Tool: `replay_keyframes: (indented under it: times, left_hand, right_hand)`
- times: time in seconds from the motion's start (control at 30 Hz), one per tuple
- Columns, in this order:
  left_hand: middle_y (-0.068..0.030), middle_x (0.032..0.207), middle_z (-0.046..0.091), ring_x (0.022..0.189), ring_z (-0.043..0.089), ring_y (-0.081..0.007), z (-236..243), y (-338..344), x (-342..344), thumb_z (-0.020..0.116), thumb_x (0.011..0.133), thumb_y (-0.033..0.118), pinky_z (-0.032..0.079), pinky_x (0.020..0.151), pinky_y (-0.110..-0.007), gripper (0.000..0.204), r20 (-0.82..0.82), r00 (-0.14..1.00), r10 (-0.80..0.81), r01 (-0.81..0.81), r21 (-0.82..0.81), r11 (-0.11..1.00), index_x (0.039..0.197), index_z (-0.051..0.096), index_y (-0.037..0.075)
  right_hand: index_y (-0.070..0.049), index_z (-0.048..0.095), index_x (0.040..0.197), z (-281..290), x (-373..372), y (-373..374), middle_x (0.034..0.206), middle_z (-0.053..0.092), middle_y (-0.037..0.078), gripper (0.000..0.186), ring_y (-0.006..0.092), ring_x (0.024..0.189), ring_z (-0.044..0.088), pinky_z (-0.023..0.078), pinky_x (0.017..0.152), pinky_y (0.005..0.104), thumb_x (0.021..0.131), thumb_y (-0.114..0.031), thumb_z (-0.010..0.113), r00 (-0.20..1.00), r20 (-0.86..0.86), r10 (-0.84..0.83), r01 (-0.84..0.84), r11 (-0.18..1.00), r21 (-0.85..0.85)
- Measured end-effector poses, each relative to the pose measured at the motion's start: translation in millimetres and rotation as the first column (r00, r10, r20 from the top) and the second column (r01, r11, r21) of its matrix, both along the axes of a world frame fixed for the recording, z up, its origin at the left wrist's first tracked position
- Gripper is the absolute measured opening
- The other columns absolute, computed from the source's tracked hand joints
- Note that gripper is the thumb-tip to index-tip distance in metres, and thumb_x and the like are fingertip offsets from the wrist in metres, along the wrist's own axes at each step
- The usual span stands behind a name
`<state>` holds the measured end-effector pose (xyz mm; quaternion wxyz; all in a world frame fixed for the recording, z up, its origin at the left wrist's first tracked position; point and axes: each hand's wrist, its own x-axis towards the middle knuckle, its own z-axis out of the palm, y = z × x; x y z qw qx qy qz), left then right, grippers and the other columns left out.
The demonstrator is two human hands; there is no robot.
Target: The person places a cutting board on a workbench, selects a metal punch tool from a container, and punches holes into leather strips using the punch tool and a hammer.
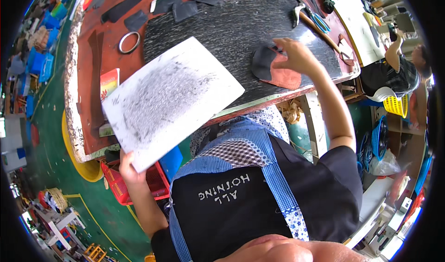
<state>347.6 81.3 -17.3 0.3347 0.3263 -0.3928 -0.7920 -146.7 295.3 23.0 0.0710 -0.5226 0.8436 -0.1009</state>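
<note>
My left hand point(131, 168) grips the near corner of a white rectangular board point(208, 95), whose face is smeared with dark grey marks. The board tilts over the left part of the bench and the edge of a black speckled slab point(194, 28). On that slab lies a rounded leather piece point(282, 76), part black and part reddish brown. Just above the piece hovers my right hand point(299, 58), its fingers curved and apart with nothing seen between them. Whether a fingertip touches the leather is hard to tell.
A hammer point(320, 30) and blue-handled pliers point(321, 22) lie at the slab's far right. Black leather scraps point(184, 10) and a tape roll point(129, 42) are at the far left. Below the bench edge stand a red basket point(118, 188) and yellow tub point(88, 167). Another person point(394, 74) is at right.
</note>
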Motion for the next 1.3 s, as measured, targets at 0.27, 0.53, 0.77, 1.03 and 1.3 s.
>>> replay_keyframes:
  times: [0.27,0.53,0.77,1.03,1.3]
  left_hand:
    - [-0.0152,0.127,0.054,0.119,0.05,-0.024,20,-44,-72,0.058,0.08,0.012,0.035,0.103,-0.035,0.057,0.295,0.918,-0.266,0.31,-0.112,0.944,0.131,0.041,-0.007]
    - [-0.0124,0.125,0.056,0.115,0.053,-0.0206,31,-42,-84,0.054,0.086,0.008,0.036,0.101,-0.033,0.046,0.483,0.821,-0.304,0.403,-0.113,0.908,0.13,0.045,-0.004]
    - [-0.0057,0.089,0.053,0.064,0.053,-0.0101,61,-32,-123,0.072,0.076,0.008,0.044,0.052,-0.024,0.054,0.801,0.495,0.338,0.638,-0.598,0.485,0.127,0.055,0.006]
    - [-0.0093,0.104,0.064,0.093,0.059,-0.0144,59,37,-253,0.075,0.078,0.014,0.05,0.08,-0.028,0.048,0.362,0.864,-0.351,0.498,-0.512,0.7,0.12,0.058,-0.001]
    - [-0.0068,0.095,0.065,0.082,0.061,-0.0094,44,59,-290,0.069,0.085,0.006,0.052,0.075,-0.026,0.02,0.12,0.95,-0.288,0.312,-0.357,0.88,0.102,0.062,-0.003]
  right_hand:
    - [-0.001,0.057,0.092,-23,-6,18,0.083,0.058,0.016,0.043,0.0339,0.085,0.058,0.046,0.075,0.041,0.063,-0.024,0.08,0.984,0.177,-0.009,0.047,0.977,-0.21]
    - [-0.002,0.059,0.097,3,-14,20,0.079,0.063,0.006,0.034,0.0101,0.075,0.057,0.047,0.07,0.0296,0.071,-0.014,0.077,0.853,0.505,-0.127,0.28,0.93,-0.238]
    - [0.002,0.059,0.114,-12,-28,19,0.101,0.066,0.005,0.04,0.0092,0.091,0.06,0.048,0.084,0.0246,0.08,-0.013,0.075,0.297,0.941,0.163,0.545,0.78,-0.307]
    - [0.001,0.06,0.112,-4,14,-11,0.103,0.067,0.008,0.039,0.013,0.092,0.063,0.05,0.087,0.0274,0.078,-0.008,0.076,0.062,0.906,0.42,0.585,0.72,-0.374]
    - [0.002,0.059,0.114,-7,47,-32,0.103,0.067,0.007,0.04,0.0101,0.093,0.061,0.049,0.086,0.0267,0.079,-0.009,0.075,0.097,0.886,0.454,0.472,0.763,-0.442]
